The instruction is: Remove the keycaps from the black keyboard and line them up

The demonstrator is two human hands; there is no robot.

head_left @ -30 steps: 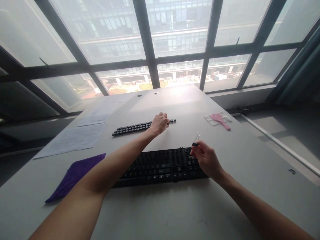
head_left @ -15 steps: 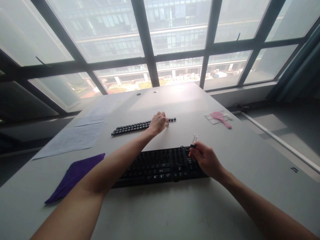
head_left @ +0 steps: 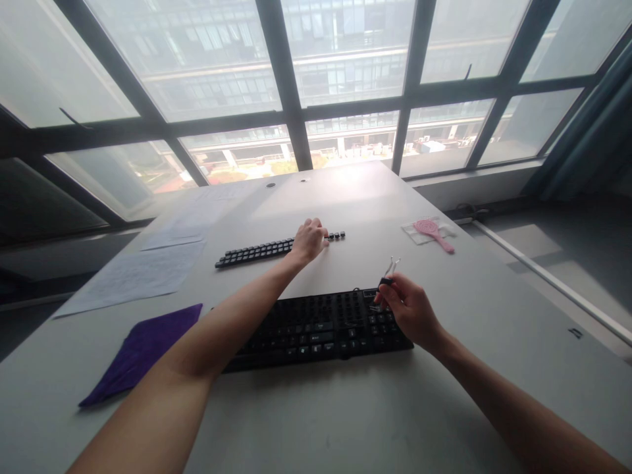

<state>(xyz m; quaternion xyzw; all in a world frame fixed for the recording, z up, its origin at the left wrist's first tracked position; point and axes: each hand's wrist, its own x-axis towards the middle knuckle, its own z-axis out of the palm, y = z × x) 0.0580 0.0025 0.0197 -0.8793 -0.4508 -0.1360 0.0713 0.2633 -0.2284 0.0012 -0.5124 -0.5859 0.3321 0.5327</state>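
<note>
My left hand reaches out over the right part of several rows of loose black keycaps. Its fingers are curled and closed at the top row; what they hold, if anything, is hidden. Nearer to me lies a black keyboard, many of its upper key places without caps, partly covered by my left forearm. Above the keyboard's right end, my right hand is closed on a wire keycap puller with a dark handle. Two of its prongs point up and away from me, while other wire ends show below the fingers.
A purple cloth lies left of the keyboard, and printed paper sheets lie farther back. On the right is a pink hairbrush on a clear plastic bag. The white table runs up to large windows.
My right hand has turned the keycap puller slightly, so its upper prongs lean more to the right. My left hand stays at the top keycap row. The whole view has shifted a little.
</note>
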